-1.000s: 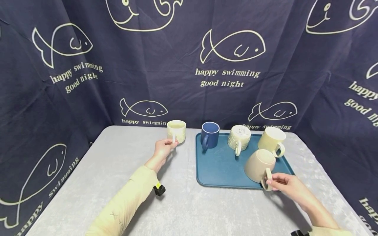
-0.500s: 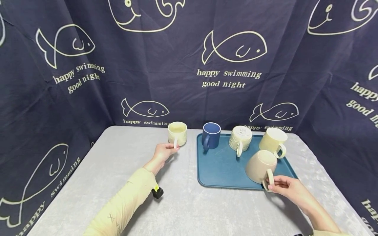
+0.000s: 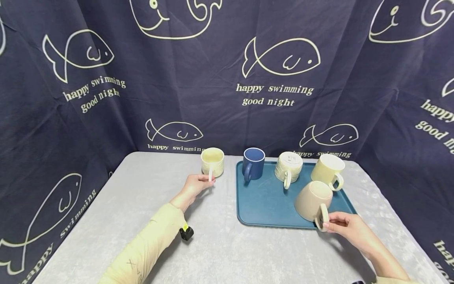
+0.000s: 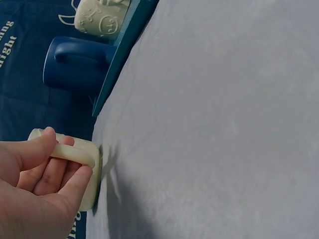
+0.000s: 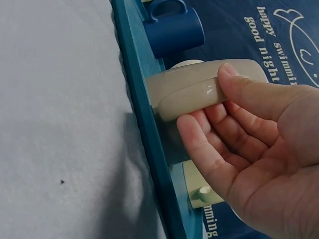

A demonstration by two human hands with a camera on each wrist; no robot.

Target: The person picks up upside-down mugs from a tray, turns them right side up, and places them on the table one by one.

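At the back of the table, left of the tray, stands an upright pale yellow mug with its handle facing me. My left hand holds that handle; in the left wrist view the thumb lies along its upper end, with fingers around it. On the blue tray's front right part sits a beige mug, turned upside down, its base facing up. Its handle is between the thumb and fingers of my right hand.
The blue tray also bears an upright navy mug, an upside-down cream mug with raised decoration and an upright pale yellow mug at the back right. A dark fish-print curtain hangs behind the table.
The left hand and its pale yellow mug have come slightly nearer to me. The right hand stays at the beige mug's handle, and the other mugs keep their places on the tray.
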